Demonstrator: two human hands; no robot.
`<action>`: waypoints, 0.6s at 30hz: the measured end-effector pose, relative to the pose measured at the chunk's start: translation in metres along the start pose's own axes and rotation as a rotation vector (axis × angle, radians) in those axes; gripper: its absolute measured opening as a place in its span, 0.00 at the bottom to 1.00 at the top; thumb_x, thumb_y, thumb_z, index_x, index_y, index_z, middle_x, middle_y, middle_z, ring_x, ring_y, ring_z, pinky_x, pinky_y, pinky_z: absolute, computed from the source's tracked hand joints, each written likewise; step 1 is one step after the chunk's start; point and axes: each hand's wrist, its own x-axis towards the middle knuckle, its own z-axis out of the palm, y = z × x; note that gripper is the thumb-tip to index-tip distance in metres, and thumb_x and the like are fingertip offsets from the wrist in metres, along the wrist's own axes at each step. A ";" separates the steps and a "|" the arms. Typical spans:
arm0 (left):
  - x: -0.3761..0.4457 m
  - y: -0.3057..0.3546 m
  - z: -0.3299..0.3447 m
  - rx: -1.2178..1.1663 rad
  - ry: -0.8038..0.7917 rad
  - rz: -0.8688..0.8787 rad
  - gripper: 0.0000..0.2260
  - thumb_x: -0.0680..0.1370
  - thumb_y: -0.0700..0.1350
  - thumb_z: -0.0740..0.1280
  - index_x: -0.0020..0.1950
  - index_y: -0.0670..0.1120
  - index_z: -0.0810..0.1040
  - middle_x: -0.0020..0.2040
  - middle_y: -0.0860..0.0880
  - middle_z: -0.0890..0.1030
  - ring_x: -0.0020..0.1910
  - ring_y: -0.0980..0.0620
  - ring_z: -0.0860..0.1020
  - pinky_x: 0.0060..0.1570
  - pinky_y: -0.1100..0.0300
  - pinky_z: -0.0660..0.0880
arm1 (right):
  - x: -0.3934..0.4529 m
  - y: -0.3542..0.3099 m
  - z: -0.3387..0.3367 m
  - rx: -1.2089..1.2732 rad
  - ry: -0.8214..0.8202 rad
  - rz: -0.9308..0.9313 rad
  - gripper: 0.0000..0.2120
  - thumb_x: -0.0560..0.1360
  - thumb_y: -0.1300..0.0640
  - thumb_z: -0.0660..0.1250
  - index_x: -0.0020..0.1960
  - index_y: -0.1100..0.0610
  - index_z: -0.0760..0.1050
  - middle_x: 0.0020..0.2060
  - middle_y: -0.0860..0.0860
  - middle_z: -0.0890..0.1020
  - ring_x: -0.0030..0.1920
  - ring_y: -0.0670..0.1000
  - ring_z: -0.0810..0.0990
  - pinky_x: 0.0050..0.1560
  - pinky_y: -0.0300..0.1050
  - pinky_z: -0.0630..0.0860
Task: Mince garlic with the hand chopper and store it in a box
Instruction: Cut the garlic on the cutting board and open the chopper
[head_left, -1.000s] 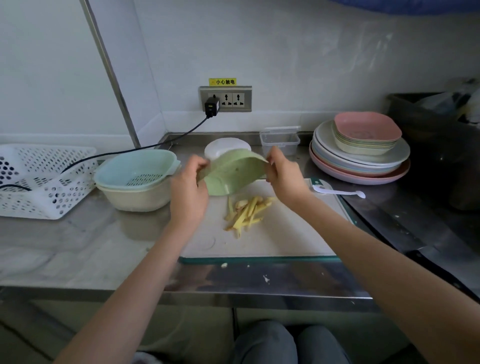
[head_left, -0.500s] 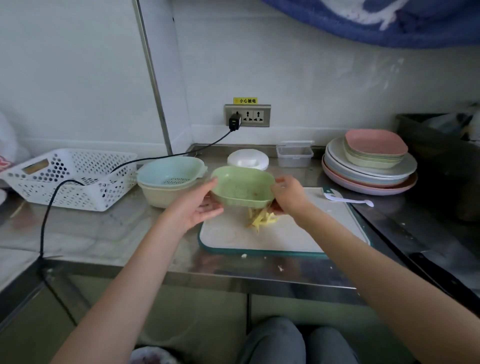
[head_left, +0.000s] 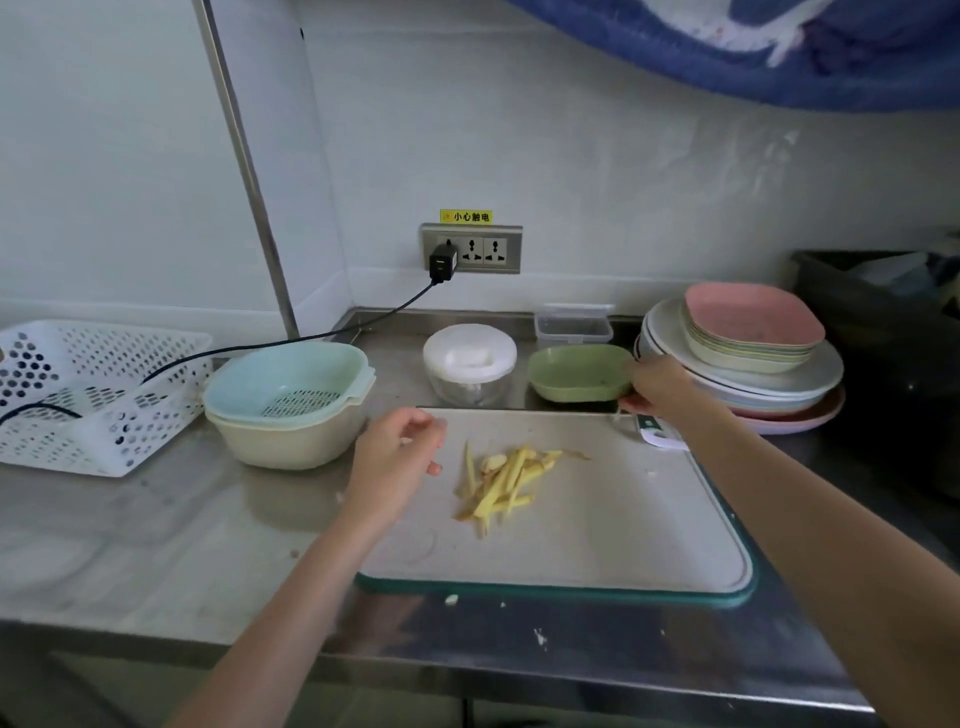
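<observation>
From the head cam we've got our right hand (head_left: 655, 387) gripping the rim of the green dish (head_left: 579, 373), which sits on the steel counter (head_left: 156, 545) behind the cutting board (head_left: 597, 545). Our left hand (head_left: 396, 457) hovers over the board's left edge, fingers loosely curled and holding nothing. The yellowish strips and a garlic clove (head_left: 506, 480) lie mid-board. The white-lidded hand chopper (head_left: 469, 364) stands just left of the dish, with the clear storage box (head_left: 573, 326) behind, against the wall.
</observation>
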 end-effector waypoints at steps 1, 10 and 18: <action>0.000 0.000 0.001 0.041 0.004 0.038 0.05 0.78 0.48 0.66 0.44 0.48 0.77 0.43 0.51 0.81 0.31 0.54 0.80 0.32 0.60 0.70 | -0.007 -0.001 0.002 -0.094 0.036 -0.074 0.10 0.79 0.57 0.60 0.52 0.65 0.72 0.41 0.61 0.77 0.32 0.59 0.79 0.34 0.47 0.81; 0.023 -0.010 0.017 0.058 0.073 0.128 0.05 0.78 0.43 0.66 0.44 0.44 0.77 0.42 0.48 0.80 0.26 0.59 0.79 0.28 0.68 0.70 | -0.006 0.013 -0.001 -0.447 0.045 -0.320 0.19 0.72 0.64 0.69 0.63 0.58 0.75 0.49 0.57 0.78 0.46 0.56 0.77 0.51 0.44 0.74; 0.012 -0.014 0.018 0.081 0.073 0.145 0.03 0.78 0.43 0.66 0.45 0.47 0.77 0.42 0.51 0.79 0.30 0.55 0.80 0.34 0.62 0.75 | -0.004 0.014 -0.001 -0.225 0.297 -0.183 0.11 0.69 0.67 0.68 0.47 0.56 0.82 0.41 0.52 0.81 0.42 0.51 0.77 0.46 0.39 0.73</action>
